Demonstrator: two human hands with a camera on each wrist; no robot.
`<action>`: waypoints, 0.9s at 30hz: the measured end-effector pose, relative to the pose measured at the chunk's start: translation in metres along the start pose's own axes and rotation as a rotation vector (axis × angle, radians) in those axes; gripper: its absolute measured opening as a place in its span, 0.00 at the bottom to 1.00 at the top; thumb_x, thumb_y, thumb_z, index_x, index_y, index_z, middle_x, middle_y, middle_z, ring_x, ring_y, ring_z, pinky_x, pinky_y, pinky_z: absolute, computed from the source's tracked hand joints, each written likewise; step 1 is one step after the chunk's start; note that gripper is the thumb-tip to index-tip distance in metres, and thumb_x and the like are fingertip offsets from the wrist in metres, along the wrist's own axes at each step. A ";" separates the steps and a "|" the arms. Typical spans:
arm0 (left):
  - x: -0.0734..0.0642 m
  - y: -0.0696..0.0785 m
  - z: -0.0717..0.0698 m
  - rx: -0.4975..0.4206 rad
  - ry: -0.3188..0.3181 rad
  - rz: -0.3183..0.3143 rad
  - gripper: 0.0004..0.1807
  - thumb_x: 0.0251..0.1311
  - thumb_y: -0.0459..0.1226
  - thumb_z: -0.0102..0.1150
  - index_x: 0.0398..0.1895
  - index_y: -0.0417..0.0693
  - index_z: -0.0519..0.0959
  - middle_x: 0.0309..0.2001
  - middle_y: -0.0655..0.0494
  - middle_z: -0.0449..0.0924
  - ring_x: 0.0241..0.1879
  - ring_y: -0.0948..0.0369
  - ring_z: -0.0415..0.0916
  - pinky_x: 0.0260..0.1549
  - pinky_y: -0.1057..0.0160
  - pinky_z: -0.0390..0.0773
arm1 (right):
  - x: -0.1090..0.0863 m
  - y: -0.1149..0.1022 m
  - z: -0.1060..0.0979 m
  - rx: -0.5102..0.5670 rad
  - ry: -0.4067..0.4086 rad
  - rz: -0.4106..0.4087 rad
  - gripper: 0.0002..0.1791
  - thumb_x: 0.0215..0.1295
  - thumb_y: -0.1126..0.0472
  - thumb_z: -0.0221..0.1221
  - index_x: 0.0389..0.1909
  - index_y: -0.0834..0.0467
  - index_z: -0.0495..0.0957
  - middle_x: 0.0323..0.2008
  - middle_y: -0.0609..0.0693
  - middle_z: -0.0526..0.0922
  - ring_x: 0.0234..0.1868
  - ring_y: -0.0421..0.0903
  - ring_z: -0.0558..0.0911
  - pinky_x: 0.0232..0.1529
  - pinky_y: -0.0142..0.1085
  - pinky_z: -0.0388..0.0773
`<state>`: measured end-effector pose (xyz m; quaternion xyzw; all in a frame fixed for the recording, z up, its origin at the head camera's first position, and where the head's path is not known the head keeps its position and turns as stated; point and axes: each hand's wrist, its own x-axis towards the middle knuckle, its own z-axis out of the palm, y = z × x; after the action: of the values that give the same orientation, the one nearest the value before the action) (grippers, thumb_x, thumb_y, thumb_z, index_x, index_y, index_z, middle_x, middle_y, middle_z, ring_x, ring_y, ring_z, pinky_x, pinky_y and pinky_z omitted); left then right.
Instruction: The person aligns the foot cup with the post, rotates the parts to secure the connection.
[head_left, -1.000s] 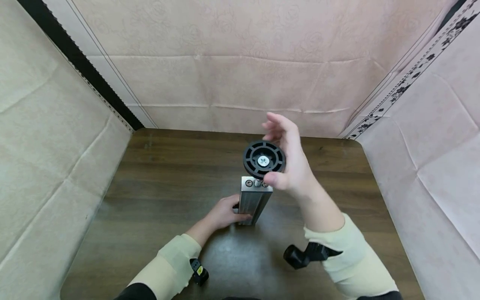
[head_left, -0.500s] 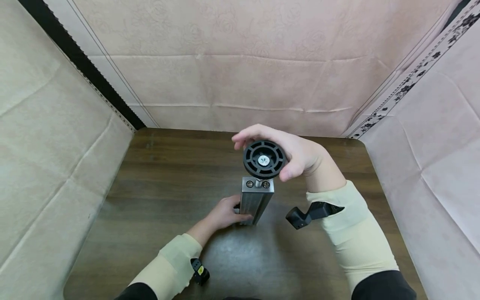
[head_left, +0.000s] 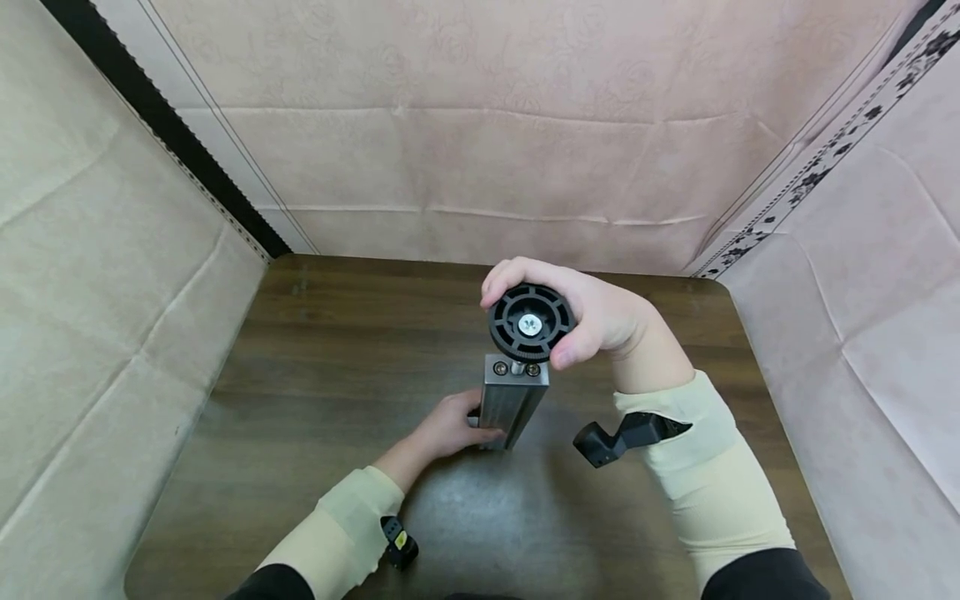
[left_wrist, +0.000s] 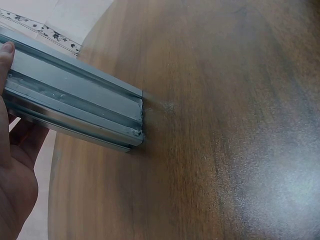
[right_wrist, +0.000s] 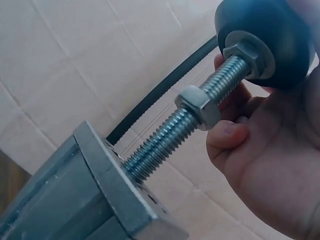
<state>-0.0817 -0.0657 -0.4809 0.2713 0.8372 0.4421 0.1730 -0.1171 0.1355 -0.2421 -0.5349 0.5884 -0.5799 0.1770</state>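
Observation:
An aluminium profile (head_left: 510,408) stands upright on the wooden table, its lower end at the tabletop in the left wrist view. My left hand (head_left: 447,427) grips it low down, from the left. Up from its end plate (right_wrist: 112,175) runs a threaded rod (right_wrist: 162,145) carrying a hex nut (right_wrist: 198,107) partway along. The rod belongs to a leveling foot (head_left: 530,323) with a round black base and a screw at its centre. Around the base's far rim curl the fingers of my right hand (head_left: 607,317), the thumb at the near right edge.
The wooden table (head_left: 337,350) has rounded far corners. Pale cloth (head_left: 465,167) hangs behind it, with more cloth (head_left: 847,350) along both sides. Each sleeve carries a black wrist camera (head_left: 615,437).
My right hand has swung from the right side of the black base to its far rim, and its fingers have closed in on it. The left hand and profile stay put.

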 end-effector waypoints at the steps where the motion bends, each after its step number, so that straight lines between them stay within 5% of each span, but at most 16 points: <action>1: 0.000 0.000 0.000 0.006 0.001 0.001 0.26 0.50 0.46 0.69 0.54 0.53 0.75 0.53 0.56 0.77 0.51 0.58 0.75 0.49 0.57 0.73 | -0.002 0.000 0.001 0.000 0.014 0.008 0.33 0.50 0.41 0.67 0.54 0.51 0.70 0.50 0.53 0.68 0.51 0.49 0.66 0.51 0.36 0.66; 14: -0.001 0.001 0.002 0.032 0.036 0.041 0.24 0.49 0.44 0.70 0.51 0.53 0.77 0.49 0.57 0.79 0.48 0.58 0.76 0.47 0.57 0.74 | -0.012 -0.004 0.027 0.037 0.251 0.030 0.35 0.47 0.46 0.70 0.55 0.51 0.67 0.51 0.53 0.66 0.44 0.46 0.71 0.46 0.33 0.71; 20: -0.001 0.000 0.002 0.041 0.039 0.055 0.25 0.49 0.45 0.70 0.52 0.54 0.77 0.51 0.57 0.79 0.50 0.59 0.75 0.49 0.56 0.73 | -0.014 -0.008 0.047 0.038 0.451 0.050 0.35 0.46 0.50 0.72 0.55 0.52 0.67 0.43 0.52 0.73 0.39 0.43 0.75 0.40 0.31 0.74; 27: -0.001 0.000 0.003 0.036 0.034 0.054 0.24 0.50 0.46 0.69 0.52 0.56 0.77 0.51 0.59 0.78 0.51 0.60 0.75 0.49 0.57 0.73 | -0.011 -0.016 0.071 -0.060 0.732 0.147 0.42 0.44 0.56 0.74 0.55 0.67 0.61 0.42 0.55 0.75 0.38 0.45 0.78 0.38 0.31 0.76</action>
<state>-0.0797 -0.0645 -0.4826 0.2894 0.8402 0.4361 0.1420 -0.0470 0.1135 -0.2517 -0.2536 0.6664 -0.7009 -0.0196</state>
